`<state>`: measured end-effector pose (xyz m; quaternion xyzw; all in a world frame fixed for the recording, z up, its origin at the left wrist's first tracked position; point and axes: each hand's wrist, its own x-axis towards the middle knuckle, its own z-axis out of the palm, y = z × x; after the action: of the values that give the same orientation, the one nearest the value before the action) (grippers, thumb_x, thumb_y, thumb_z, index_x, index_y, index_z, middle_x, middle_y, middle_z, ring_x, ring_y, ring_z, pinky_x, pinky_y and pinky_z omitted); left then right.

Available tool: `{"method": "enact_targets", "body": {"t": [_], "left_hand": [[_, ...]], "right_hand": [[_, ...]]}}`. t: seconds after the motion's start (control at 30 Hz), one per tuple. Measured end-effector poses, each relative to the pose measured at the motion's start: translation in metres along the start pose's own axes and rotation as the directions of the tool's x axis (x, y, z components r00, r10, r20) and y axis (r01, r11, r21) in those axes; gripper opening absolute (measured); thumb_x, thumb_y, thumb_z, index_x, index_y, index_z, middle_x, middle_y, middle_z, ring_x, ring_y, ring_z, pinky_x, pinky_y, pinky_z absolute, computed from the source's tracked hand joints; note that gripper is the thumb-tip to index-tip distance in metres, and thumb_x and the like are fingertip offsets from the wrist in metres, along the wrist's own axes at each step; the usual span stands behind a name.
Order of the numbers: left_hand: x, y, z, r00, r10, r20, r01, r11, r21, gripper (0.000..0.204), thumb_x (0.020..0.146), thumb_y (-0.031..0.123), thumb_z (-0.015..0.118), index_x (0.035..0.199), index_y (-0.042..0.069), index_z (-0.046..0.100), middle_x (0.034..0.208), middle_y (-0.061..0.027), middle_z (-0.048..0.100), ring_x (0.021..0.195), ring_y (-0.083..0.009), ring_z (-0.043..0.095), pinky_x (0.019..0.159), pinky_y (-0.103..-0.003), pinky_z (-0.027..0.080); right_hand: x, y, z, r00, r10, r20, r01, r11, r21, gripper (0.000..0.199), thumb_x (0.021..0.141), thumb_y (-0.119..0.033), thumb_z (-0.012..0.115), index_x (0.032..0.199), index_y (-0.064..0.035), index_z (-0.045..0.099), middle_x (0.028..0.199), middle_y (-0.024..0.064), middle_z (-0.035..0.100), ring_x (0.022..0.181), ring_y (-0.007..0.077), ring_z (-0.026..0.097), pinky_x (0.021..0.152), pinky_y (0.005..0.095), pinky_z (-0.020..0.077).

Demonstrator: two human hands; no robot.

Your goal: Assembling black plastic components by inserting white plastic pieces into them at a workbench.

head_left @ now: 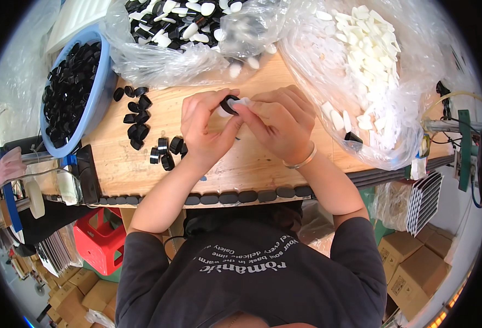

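Note:
Over the middle of the wooden table, my left hand (204, 124) pinches a round black cap (227, 105) between thumb and fingers. My right hand (286, 117) meets it there, its thumb and fingertips closed on a small white piece (241, 101) at the cap's open side. The fingers partly cover both, so how far the piece sits inside cannot be seen. Beside my left hand lie several loose black caps (163, 145), some on edge, with more (137, 132) in a row farther left.
A blue basin (106, 76) full of black caps stands at left. Behind my hands, a clear bag (164, 68) holds black caps mixed with white pieces. At right another clear bag (405, 150) holds white pieces. Black pads line the table's front edge (227, 198); a red stool (101, 246) stands below.

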<state>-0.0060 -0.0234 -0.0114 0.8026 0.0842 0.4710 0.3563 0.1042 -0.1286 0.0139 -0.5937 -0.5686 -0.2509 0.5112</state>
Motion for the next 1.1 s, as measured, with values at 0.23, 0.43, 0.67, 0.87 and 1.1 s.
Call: {"method": "enact_targets", "body": {"t": [0.23,0.43,0.67,0.87,1.1], "left_hand": [[0.0014,-0.0041,-0.0037,0.999,-0.025,-0.032,0.024,0.999,-0.028,0.046,0.061,-0.002,0.078,0.104,0.002,0.062,0.098,-0.0069,0.069,0.086,-0.0215,0.06,0.08,-0.03,0.043],[0.0033,-0.0013,-0.0036,1.0,0.031,0.001,-0.031,1.0,0.001,0.049,0.059,-0.001,0.079,0.105,0.002,0.063,0.099,-0.006,0.069,0.085,-0.0215,0.06,0.079,-0.031,0.043],[0.0059,-0.0027,-0.0055,0.993,0.11,0.047,-0.114,0.989,0.091,0.049,0.057,0.001,0.078,0.104,0.002,0.064,0.099,-0.0051,0.069,0.085,-0.0206,0.059,0.077,-0.03,0.042],[0.0055,-0.0032,-0.0045,0.99,0.138,0.024,-0.139,0.986,0.092,0.049,0.057,0.0,0.077,0.104,0.001,0.064,0.098,-0.0048,0.07,0.084,-0.0199,0.059,0.076,-0.03,0.041],[0.005,0.0001,-0.0048,0.987,0.155,0.039,-0.158,0.983,0.089,0.049,0.056,-0.002,0.077,0.103,0.0,0.063,0.098,-0.0061,0.07,0.084,-0.0208,0.059,0.075,-0.03,0.042]], "right_hand": [[0.0027,-0.0039,-0.0024,0.997,0.066,0.046,-0.07,0.994,0.082,0.026,0.069,-0.001,0.077,0.091,-0.0052,0.065,0.08,0.0096,0.065,0.063,0.0213,0.058,0.055,0.029,0.0459],[0.0037,-0.0025,-0.0025,0.995,0.101,0.011,-0.101,0.985,0.142,0.02,0.07,0.002,0.074,0.086,-0.0029,0.063,0.08,0.0113,0.066,0.065,0.0224,0.06,0.057,0.0285,0.0478],[0.0083,-0.0067,-0.0054,0.994,0.104,0.037,-0.108,0.987,0.119,0.021,0.07,0.003,0.075,0.085,-0.0055,0.063,0.072,0.0067,0.065,0.059,0.0196,0.057,0.054,0.0279,0.0435],[0.0058,-0.0052,-0.0039,0.999,-0.042,0.016,0.042,0.998,-0.04,0.022,0.068,-0.001,0.078,0.084,-0.0077,0.063,0.066,0.0026,0.06,0.054,0.0186,0.051,0.055,0.0294,0.0389],[0.0087,-0.0049,-0.0046,1.0,-0.017,-0.018,0.016,0.999,-0.044,0.022,0.067,-0.001,0.077,0.082,-0.0086,0.063,0.065,0.0013,0.059,0.053,0.0182,0.051,0.056,0.0295,0.0391]]}}
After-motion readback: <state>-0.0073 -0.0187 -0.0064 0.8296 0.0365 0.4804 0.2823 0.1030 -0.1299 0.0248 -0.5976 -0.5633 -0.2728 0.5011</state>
